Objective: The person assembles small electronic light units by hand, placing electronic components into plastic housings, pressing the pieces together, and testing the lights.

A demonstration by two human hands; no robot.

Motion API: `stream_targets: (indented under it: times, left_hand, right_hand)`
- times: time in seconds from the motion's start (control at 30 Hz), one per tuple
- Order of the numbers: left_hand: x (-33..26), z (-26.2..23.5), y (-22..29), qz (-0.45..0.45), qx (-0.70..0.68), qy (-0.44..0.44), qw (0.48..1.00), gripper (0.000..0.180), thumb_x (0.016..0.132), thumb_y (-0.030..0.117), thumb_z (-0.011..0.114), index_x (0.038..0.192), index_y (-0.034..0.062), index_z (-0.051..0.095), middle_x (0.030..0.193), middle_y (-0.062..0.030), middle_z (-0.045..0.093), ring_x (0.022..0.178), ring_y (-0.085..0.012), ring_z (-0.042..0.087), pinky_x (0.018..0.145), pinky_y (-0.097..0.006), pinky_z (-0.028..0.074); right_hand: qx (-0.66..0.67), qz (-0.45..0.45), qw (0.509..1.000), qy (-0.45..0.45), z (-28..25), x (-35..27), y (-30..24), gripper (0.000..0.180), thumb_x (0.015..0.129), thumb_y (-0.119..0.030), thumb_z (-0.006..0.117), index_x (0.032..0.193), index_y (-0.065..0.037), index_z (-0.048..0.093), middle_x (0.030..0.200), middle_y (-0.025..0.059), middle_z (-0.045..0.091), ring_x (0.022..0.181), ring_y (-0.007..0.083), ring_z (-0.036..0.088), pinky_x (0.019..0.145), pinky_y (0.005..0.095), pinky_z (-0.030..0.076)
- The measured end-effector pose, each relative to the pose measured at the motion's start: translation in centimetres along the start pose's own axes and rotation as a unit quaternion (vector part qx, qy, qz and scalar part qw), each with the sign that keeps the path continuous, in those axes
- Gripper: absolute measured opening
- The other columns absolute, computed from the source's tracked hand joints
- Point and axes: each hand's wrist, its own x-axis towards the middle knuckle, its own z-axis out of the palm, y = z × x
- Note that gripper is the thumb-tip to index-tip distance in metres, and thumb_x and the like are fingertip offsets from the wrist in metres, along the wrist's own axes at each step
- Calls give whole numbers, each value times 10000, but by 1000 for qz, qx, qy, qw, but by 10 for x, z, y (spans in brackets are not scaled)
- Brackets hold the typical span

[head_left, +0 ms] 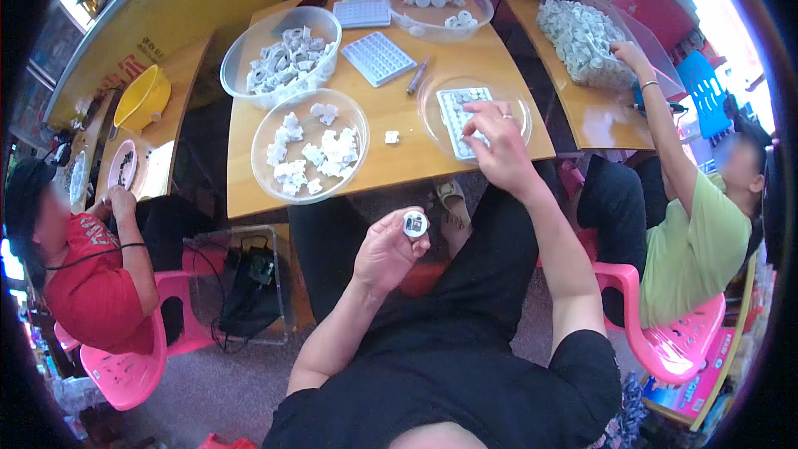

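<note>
My left hand (387, 251) is closed round a small round white plastic part (415, 224), held up in front of the table edge. Its face is turned upward, with dark and metallic pieces inside. Over at the right, my right hand (501, 150) reaches to a white compartment tray (453, 101) that holds small pale pieces. Its thumb and fingertips come together above the tray's near part; anything between them is too small to make out. A clear round dish (519, 100) lies under the tray. One small white part (391, 138) sits alone on the wooden table.
Left on the table (382, 179), a clear bowl (268, 168) holds white parts; behind it stands a larger tub (237, 87) of grey-white parts. Farther back are a blue-white tray (378, 58), a pen (417, 76) and another tub (403, 25). People sit at side tables left and right.
</note>
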Motion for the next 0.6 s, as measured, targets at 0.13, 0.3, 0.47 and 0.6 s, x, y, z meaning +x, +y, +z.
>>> stream_targets:
  times: [0.13, 0.3, 0.47, 0.6]
  left_hand:
    - [-9, 15, -6, 24, 2, 39, 999, 289, 926, 168, 588, 1150, -13, 577, 1015, -132, 646, 854, -233, 640, 781, -327, 517]
    - [-3, 15, -8, 47, 14, 57, 997, 212, 904, 102, 616, 1092, 5, 625, 1011, -97, 658, 927, -170, 623, 822, -312, 507]
    - [-7, 13, -10, 61, 32, 59, 996, 198, 900, 103, 623, 1071, 4, 636, 1012, -93, 658, 919, -159, 617, 828, -302, 490]
    - [-10, 14, -10, 70, 51, 44, 995, 189, 900, 94, 622, 1061, -3, 641, 1004, -87, 658, 902, -146, 608, 814, -290, 474]
  right_hand:
    - [144, -98, 984, 45, -5, -48, -72, 173, 696, 33, 687, 806, -31, 571, 1125, 147, 602, 1085, 346, 539, 902, 436, 411]
    - [72, -122, 982, 122, 22, -75, -91, 204, 635, -27, 696, 830, -39, 635, 1077, 117, 621, 1021, 320, 577, 833, 399, 400]
    - [102, -108, 985, 90, 25, -79, -93, 151, 645, -9, 680, 784, -52, 640, 1075, 106, 615, 1031, 310, 564, 833, 394, 401]
    - [206, -45, 977, 18, 23, -78, -89, 111, 655, 3, 695, 739, -55, 650, 1054, 89, 616, 1022, 277, 546, 854, 387, 405]
